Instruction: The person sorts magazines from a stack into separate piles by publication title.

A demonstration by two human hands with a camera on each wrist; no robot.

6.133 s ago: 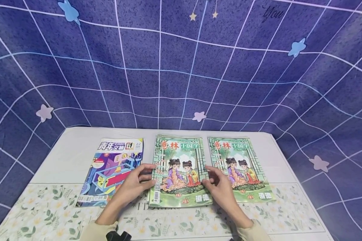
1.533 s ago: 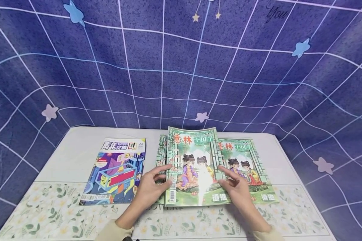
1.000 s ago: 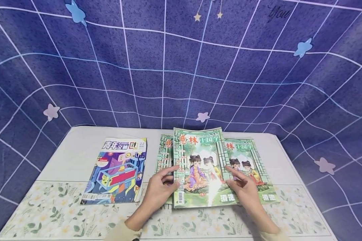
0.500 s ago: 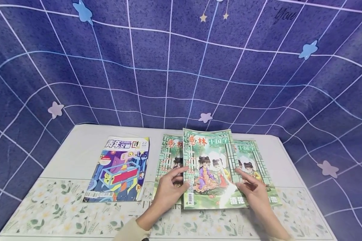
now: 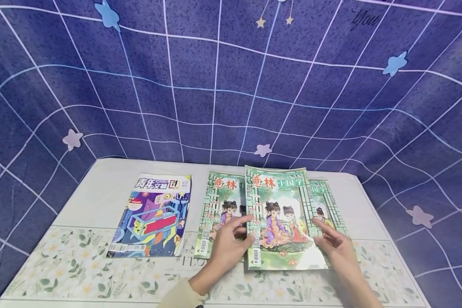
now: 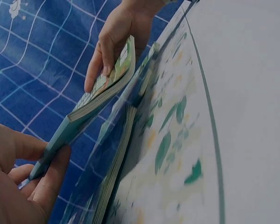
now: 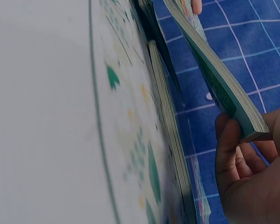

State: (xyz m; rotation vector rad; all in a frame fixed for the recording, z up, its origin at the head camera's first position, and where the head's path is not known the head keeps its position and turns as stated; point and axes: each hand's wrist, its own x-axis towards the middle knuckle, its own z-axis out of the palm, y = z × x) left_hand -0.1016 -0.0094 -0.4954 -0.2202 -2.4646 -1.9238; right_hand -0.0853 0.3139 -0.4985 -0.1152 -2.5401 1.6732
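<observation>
Both hands hold a green magazine [image 5: 279, 205] by its two long sides. It is raised off the table and faces up, with two drawn children on its cover. My left hand [image 5: 229, 241] pinches the left edge, thumb and fingers on opposite faces of the spine [image 6: 56, 140] in the left wrist view. My right hand [image 5: 339, 248] pinches the page edge [image 7: 228, 81]. A matching magazine [image 5: 215, 201] lies below on the left, partly covered by the held one. Another [image 5: 331, 199] lies on the right, mostly hidden behind it and my right hand.
A purple and blue magazine [image 5: 150, 222] lies at the left of the white table [image 5: 92, 192]. Along the table's front runs a floral strip [image 5: 73, 265]. A blue gridded cloth [image 5: 185, 107] with stars hangs behind and at both sides.
The top magazine of the middle pile has been lifted, uncovering a matching one beneath. Both hands have carried it rightward, until it overlaps the right-hand magazine in the head view.
</observation>
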